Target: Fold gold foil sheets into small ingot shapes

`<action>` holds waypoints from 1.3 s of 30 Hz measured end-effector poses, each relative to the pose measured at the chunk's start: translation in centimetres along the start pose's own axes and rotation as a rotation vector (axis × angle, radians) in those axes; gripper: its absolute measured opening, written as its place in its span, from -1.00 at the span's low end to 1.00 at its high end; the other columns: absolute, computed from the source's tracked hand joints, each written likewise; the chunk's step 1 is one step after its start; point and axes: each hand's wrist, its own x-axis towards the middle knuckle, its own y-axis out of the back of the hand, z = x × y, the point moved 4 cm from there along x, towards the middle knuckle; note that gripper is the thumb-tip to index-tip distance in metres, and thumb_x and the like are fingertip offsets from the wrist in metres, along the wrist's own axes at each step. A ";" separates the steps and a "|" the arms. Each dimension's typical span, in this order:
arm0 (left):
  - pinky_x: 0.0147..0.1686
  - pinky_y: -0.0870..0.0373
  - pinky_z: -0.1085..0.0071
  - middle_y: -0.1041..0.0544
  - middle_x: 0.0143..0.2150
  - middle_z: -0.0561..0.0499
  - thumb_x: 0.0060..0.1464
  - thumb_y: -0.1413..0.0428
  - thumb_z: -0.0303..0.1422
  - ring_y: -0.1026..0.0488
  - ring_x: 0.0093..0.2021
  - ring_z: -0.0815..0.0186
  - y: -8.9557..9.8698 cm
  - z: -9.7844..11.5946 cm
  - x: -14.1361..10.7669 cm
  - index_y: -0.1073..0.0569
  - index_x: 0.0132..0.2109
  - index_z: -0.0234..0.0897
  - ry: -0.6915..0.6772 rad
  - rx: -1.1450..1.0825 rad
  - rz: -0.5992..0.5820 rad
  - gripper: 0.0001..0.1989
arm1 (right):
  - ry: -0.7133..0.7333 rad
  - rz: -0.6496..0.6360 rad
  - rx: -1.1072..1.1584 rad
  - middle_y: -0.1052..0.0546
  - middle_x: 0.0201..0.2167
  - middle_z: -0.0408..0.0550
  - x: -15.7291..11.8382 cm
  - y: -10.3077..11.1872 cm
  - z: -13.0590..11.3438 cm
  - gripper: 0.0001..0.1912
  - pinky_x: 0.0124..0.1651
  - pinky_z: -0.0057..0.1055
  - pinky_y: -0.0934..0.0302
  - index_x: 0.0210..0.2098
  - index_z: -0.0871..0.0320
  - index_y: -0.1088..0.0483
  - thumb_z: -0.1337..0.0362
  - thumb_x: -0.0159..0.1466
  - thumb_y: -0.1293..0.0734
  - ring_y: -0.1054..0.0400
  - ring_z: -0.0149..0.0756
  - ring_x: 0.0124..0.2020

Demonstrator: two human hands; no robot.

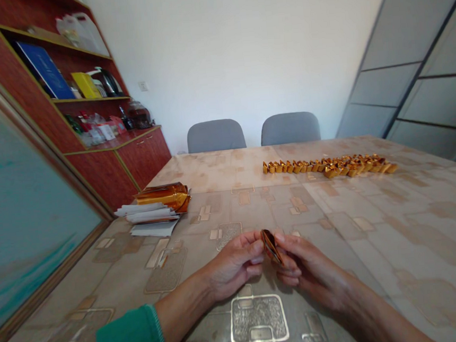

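At the patterned table cover (415, 213): row of gold foil ingots (327, 167) on the far side; gold foil sheets (164, 196) atop white papers (150, 216), left. Nearest, left hand (234, 263) and right hand (312, 265) pinch a small folded gold foil piece (271, 247) between them, fingertips pressed to it, above the cover.

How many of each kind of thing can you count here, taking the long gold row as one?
Left hand: 1
Right hand: 1
Grey chairs: 2
Paper stack: 1
Gold foil bundle: 1
Row of folded gold pieces: 1
Folded gold piece in the hands: 1
Total: 8
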 end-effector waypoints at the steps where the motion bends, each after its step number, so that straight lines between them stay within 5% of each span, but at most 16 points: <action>1: -0.58 0.10 0.60 -0.26 -0.46 0.11 -0.15 -0.48 -0.29 -0.07 -0.51 0.52 -0.1 -0.1 -0.1 -0.53 -0.30 -0.44 0.010 -0.022 -0.002 -0.63 | -0.021 -0.030 0.038 -0.11 -0.72 -0.38 -0.1 -0.1 0.0 -0.56 -0.63 -0.56 0.24 -0.53 0.16 -0.29 0.02 0.20 -0.50 0.21 -0.58 -0.68; 16: -0.70 0.10 0.75 -0.22 -0.50 0.18 -0.05 -0.36 -0.55 -0.07 -0.64 0.66 -1.4 -1.1 -1.3 -0.45 -0.31 -0.40 0.083 -0.373 0.016 -0.78 | -0.088 -0.132 0.120 -0.12 -0.79 -0.45 -0.6 -0.1 0.3 -0.65 -0.72 -0.64 0.26 -0.44 0.17 -0.36 0.10 0.19 -0.53 0.26 -0.65 -0.78; 39: -0.62 -0.22 0.68 -0.37 -0.60 0.15 -0.08 -0.41 -0.43 -0.26 -0.63 0.57 -1.7 -0.7 -2.2 -0.55 -0.24 -0.34 -0.007 -0.241 0.117 -0.75 | -0.121 -0.186 0.175 -0.23 -0.67 -0.36 -1.0 -0.4 0.7 -0.81 -0.62 -0.65 0.09 -0.25 0.18 -0.50 0.17 0.31 -0.45 0.10 -0.64 -0.71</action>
